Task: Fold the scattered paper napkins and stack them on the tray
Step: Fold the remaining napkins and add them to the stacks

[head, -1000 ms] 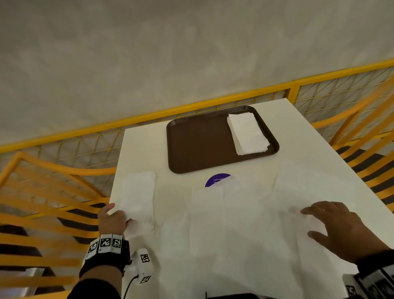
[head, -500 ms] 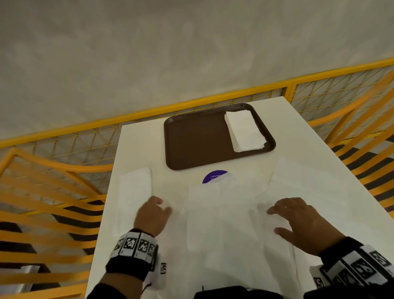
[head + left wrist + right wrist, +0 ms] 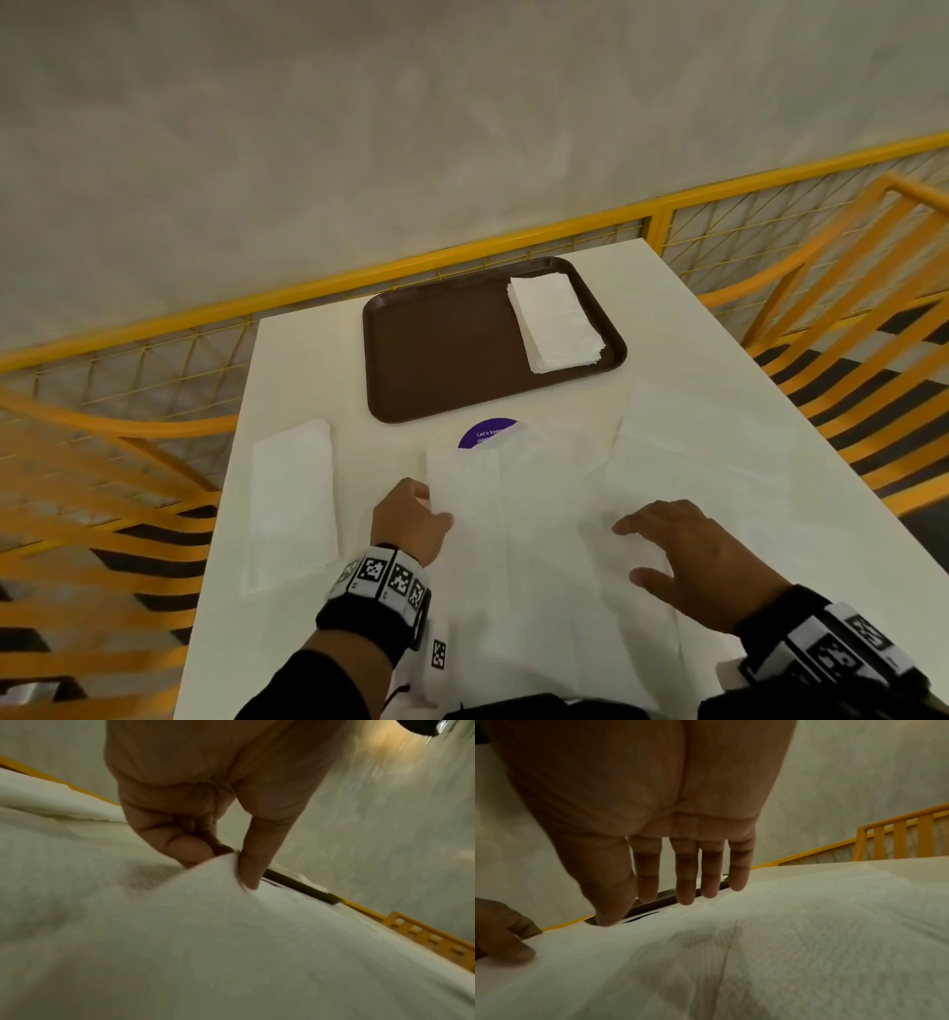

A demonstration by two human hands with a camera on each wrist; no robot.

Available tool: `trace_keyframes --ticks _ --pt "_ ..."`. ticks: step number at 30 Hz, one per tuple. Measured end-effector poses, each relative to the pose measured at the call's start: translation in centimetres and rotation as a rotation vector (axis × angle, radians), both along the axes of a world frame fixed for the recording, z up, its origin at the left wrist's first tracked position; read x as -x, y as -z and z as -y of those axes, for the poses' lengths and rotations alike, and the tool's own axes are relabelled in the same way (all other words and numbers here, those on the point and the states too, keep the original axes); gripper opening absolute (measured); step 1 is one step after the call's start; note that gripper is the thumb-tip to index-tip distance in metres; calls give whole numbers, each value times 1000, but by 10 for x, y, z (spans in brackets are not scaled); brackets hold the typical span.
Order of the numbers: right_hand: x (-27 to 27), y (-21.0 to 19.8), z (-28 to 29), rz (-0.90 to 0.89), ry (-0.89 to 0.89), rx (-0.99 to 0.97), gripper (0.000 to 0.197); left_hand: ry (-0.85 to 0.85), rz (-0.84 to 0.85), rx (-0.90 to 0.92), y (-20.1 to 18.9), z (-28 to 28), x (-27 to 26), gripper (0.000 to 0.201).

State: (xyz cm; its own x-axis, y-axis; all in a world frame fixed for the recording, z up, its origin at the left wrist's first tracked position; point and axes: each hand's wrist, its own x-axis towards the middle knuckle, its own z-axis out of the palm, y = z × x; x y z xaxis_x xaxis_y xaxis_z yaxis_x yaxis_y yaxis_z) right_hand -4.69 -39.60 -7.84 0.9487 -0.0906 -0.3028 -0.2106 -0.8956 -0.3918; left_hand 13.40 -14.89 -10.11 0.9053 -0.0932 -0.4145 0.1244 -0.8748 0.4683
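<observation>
A brown tray (image 3: 441,349) sits at the table's far side, with a stack of folded napkins (image 3: 557,321) on its right half. One folded napkin (image 3: 292,503) lies alone at the left. Unfolded white napkins overlap in the middle (image 3: 513,519) and on the right (image 3: 698,442). My left hand (image 3: 411,519) is at the middle napkin's left edge. In the left wrist view, that hand (image 3: 221,866) pinches the lifted napkin edge (image 3: 205,882) between thumb and curled fingers. My right hand (image 3: 683,555) is spread flat over the same sheet. Its straight fingertips (image 3: 685,894) are at the napkin (image 3: 782,933).
A round purple sticker (image 3: 485,434) shows half covered between tray and napkins. Yellow mesh railing (image 3: 462,262) runs behind the white table (image 3: 308,360), and yellow rails flank both sides. Bare tabletop lies left of the tray.
My left hand has let go of the folded napkin at the left and moved right to the middle napkin's edge. My right hand has shifted left onto the same sheet.
</observation>
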Motion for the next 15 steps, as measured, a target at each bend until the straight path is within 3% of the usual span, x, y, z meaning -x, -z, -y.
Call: trace_keyframes --ticks 6,11,15 --pt "-18 -4 -8 65 209 -296 78 294 318 281 -32 -14 15 10" --pt "-45 -14 -24 70 275 -441 100 340 376 420 -69 -30 22 12" --pt "-64 -17 -31 -39 433 -809 111 277 327 595 -100 -33 26 15"
